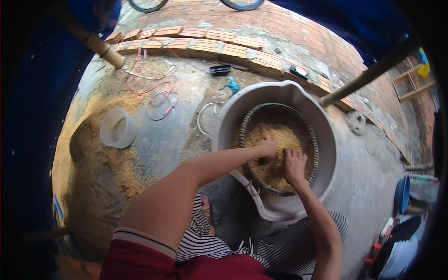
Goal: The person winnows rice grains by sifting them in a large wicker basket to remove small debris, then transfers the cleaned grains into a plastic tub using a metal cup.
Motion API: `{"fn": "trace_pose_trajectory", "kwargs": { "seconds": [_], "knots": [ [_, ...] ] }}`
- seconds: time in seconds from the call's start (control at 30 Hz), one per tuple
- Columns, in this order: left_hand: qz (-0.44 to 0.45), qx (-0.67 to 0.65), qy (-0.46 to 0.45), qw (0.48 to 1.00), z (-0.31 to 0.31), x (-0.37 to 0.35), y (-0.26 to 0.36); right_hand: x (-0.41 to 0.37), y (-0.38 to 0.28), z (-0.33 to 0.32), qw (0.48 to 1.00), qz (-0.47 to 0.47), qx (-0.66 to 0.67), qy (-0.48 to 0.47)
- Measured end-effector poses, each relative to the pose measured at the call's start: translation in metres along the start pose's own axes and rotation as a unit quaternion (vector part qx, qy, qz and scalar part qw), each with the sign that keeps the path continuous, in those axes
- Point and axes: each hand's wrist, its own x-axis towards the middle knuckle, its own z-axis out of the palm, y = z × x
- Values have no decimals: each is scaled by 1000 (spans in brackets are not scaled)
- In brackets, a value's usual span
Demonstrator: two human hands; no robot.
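A round sieve point(316, 156) with a wrapped rim rests inside a large pale basin point(329, 130). Yellow grain point(280, 135) lies spread over the sieve's mesh. My left hand point(267, 148) is over the grain left of the middle, its fingers bent and partly sunk or hidden, so what they hold cannot be made out. Beside it on the right, my right hand point(295, 164) lies palm down on the grain with its fingers apart. Both hands are within the sieve's rim and do not touch each other.
A white bucket point(118, 128) stands at the left among grain scattered on the floor point(154, 144). Tangled cords point(161, 100) lie behind it. A low brick edge point(200, 49) runs across the back, and a pole point(368, 74) slants at the right. A blue basin point(402, 193) is at far right.
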Motion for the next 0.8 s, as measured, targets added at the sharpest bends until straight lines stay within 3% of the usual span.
{"fn": "trace_pose_trajectory", "kwargs": {
  "seconds": [0.07, 0.13, 0.2, 0.23, 0.27, 0.3, 0.33, 0.4, 0.43, 0.5, 0.53, 0.6, 0.67, 0.7, 0.77, 0.8],
  "knots": [
    [-29, 3, 30, 999, -2, -16, 17, -2, -9, 3, 995, -7, 104, 9],
    [115, 178, -27, 977, -7, -6, 14, -2, -18, 12, 992, 23, 120, 18],
    [68, 69, -168, 981, -41, -28, 21, -4, -10, 9, 981, 22, 188, 39],
    [73, 80, -173, 979, -50, -39, 25, -4, -8, 8, 966, 0, 254, 54],
    [98, 76, -122, 985, -57, -48, 28, -4, -8, 2, 965, 9, 256, 59],
    [122, 69, -70, 988, -65, -57, 31, -7, -8, -9, 942, 31, 330, 54],
    [126, 73, -75, 987, -77, -72, 37, -9, -8, -17, 913, 51, 402, 47],
    [130, -185, -111, 968, -101, -93, 42, -7, -5, -25, 893, 69, 442, 46],
    [133, -183, -112, 968, -103, -85, 33, -5, -2, -27, 872, 81, 480, 42],
    [239, 11, 106, 965, -98, -61, 10, -2, 5, -25, 887, 89, 450, 45],
    [243, 13, 105, 964, -97, -56, 3, -2, 8, -26, 917, 81, 385, 72],
    [112, 74, -12, 991, -92, -44, -8, -1, 14, -29, 941, 77, 315, 102],
    [99, 116, 20, 988, -69, -25, -24, 0, 22, -30, 977, 40, 152, 145],
    [80, 155, 52, 983, -57, -14, -34, 0, 24, -28, 977, 41, 151, 145],
    [107, 191, 56, 974, -47, -3, -41, 2, 27, -13, 985, 2, -87, 149],
    [112, 234, 29, 965, -45, -5, -36, 2, 27, -4, 983, -13, -150, 102]
  ]
}}
